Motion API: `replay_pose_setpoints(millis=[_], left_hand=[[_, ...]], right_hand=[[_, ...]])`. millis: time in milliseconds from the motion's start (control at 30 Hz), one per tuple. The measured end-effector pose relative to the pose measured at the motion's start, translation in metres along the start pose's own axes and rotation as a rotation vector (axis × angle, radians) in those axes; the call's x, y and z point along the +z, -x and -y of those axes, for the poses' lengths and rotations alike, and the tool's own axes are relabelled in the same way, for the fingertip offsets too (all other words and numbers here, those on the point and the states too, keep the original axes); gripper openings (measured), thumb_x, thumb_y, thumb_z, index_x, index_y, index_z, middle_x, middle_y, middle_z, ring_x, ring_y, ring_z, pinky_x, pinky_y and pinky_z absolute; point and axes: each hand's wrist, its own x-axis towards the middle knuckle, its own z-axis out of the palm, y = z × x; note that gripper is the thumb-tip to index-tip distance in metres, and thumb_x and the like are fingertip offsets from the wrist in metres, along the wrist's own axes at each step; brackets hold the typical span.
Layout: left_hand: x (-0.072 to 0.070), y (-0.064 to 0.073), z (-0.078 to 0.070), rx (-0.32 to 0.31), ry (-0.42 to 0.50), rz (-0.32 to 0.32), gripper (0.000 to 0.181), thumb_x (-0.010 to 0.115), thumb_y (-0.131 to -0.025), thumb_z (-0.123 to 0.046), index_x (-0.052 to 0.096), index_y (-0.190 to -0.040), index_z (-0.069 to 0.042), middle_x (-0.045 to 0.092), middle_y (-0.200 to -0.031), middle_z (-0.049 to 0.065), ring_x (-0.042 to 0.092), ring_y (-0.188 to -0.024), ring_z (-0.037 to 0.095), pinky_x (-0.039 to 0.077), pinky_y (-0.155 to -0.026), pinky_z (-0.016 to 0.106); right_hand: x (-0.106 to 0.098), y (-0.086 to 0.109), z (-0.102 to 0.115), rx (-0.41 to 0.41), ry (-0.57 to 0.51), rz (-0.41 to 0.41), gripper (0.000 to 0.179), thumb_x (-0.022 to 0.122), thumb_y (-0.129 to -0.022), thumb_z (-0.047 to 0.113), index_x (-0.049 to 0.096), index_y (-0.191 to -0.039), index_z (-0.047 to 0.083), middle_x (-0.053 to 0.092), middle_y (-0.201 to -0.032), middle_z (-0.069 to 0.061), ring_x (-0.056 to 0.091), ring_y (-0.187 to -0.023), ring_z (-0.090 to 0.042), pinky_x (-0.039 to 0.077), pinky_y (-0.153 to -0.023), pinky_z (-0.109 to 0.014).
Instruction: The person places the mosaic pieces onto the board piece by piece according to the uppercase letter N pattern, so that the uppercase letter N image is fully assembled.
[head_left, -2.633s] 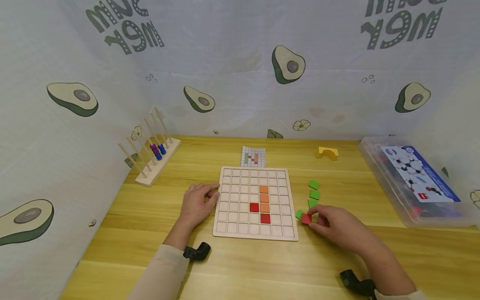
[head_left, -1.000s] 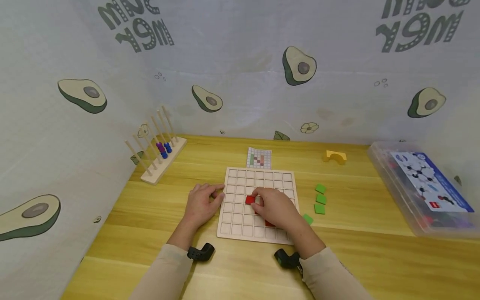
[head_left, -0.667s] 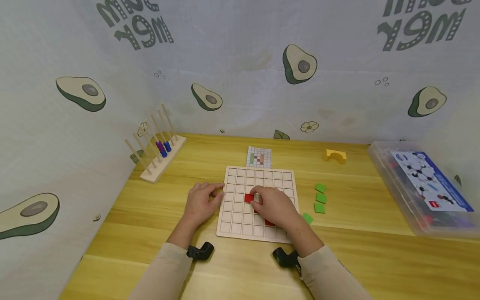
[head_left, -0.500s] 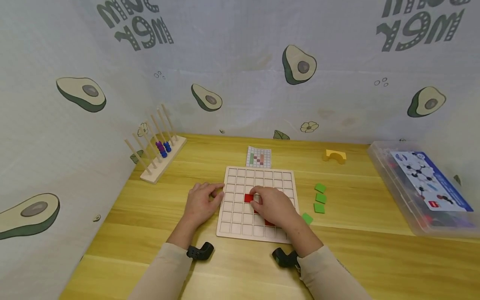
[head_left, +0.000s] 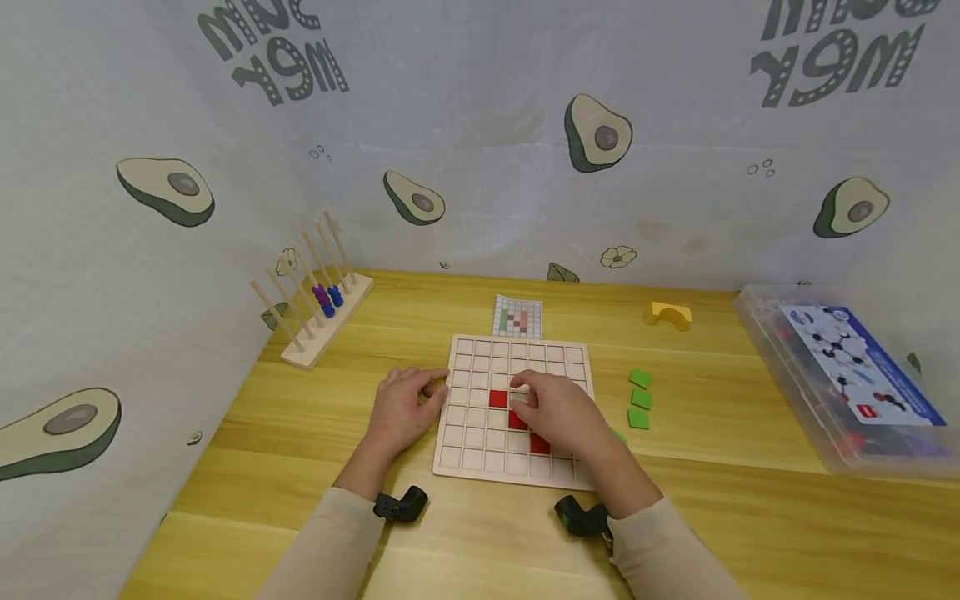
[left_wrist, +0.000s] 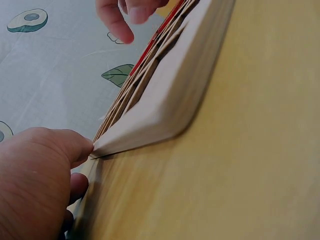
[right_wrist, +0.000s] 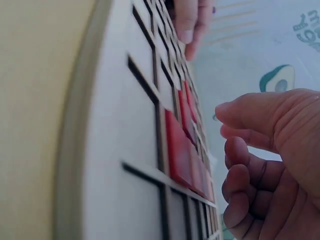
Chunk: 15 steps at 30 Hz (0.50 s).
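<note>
My left hand [head_left: 402, 408] rests beside the wooden grid board [head_left: 472, 458], its index finger and thumb touching the left edge. Over the board's right half hovers my right hand [head_left: 562, 414], fingers loosely bent with nothing between them; the right wrist view shows them apart from the tiles. Three red square tiles sit in the cells in a diagonal: the upper-left one [head_left: 498, 398], a middle one [head_left: 517, 420] and a lower-right one [head_left: 540, 443]. In the head view the right hand hides the orange tiles; the right wrist view shows some orange [right_wrist: 198, 175] behind the nearest red tile.
Several green tiles [head_left: 641, 399] lie right of the board, one partly behind the right wrist. A printed pattern card [head_left: 517, 317] touches the far side. Around stand a peg rack [head_left: 327, 321] with beads, a yellow arch block [head_left: 669, 313] and a clear plastic case [head_left: 840, 375].
The right hand carried a red tile from beside the green tiles to the board and set it in the upper-left cell. It has now let go and drawn slightly right. The left hand stayed.
</note>
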Motion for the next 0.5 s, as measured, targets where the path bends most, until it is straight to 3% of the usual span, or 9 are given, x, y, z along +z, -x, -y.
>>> replay_pose_setpoints(millis=[233, 500], left_hand=[[-0.001, 0.001, 0.000, 0.019, -0.005, -0.016, 0.028, 0.070, -0.096, -0.028, 0.076, -0.122, -0.020, 0.065, -0.082, -0.006, 0.048, -0.079, 0.015, 0.035, -0.077, 0.033], [0.000, 0.000, -0.001, 0.002, -0.004, -0.002, 0.029, 0.070, -0.096, -0.028, 0.075, -0.124, -0.021, 0.067, -0.085, -0.005, 0.049, -0.082, 0.016, 0.035, -0.079, 0.033]], right_hand=[[-0.018, 0.015, -0.012, 0.030, -0.021, 0.005, 0.028, 0.067, -0.096, 0.027, 0.070, -0.122, 0.016, 0.060, -0.078, 0.002, 0.052, -0.070, -0.015, 0.042, -0.064, -0.032], [-0.029, 0.039, -0.036, 0.061, -0.064, 0.049, 0.029, 0.068, -0.096, 0.027, 0.069, -0.121, 0.012, 0.052, -0.070, 0.001, 0.045, -0.059, -0.014, 0.036, -0.054, -0.027]])
